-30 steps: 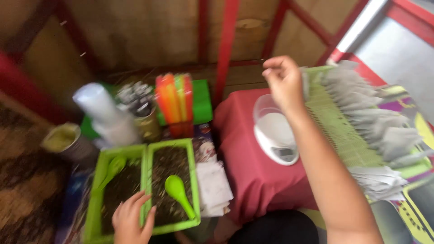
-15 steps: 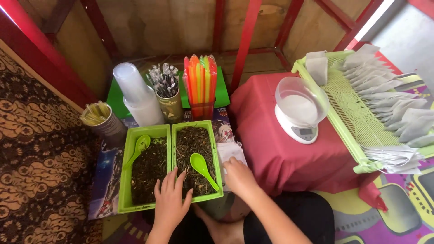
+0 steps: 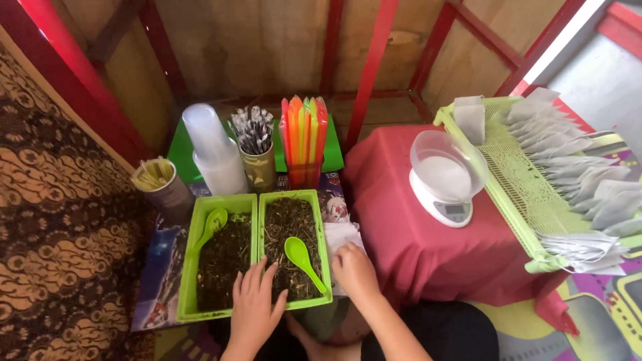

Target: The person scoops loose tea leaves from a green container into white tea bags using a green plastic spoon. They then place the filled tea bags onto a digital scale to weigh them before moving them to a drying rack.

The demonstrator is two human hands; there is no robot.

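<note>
Two green trays of dark dried leaves sit side by side, the left tray (image 3: pixel 186 267) and the right tray (image 3: pixel 321 241), each with a green plastic spoon (image 3: pixel 304 261) lying in it. My left hand (image 3: pixel 254 307) rests flat with fingers spread on the near edges of the trays, touching the leaves. My right hand (image 3: pixel 354 271) lies beside the right tray, fingers on a stack of white paper bags (image 3: pixel 338 234). What it grips is hidden under the fingers.
A white kitchen scale with a clear bowl (image 3: pixel 445 174) stands on a red-covered stand (image 3: pixel 414 247). A long green basket (image 3: pixel 528 200) holds several white filter bags. Behind the trays are stacked plastic cups (image 3: pixel 214 154), wrapped straws (image 3: pixel 254 134) and bright coloured straws (image 3: pixel 304 134).
My right hand came down from the basket at upper right to the paper bags beside the right tray. My left hand slid toward the trays' near edge. The view shifted and steadied.
</note>
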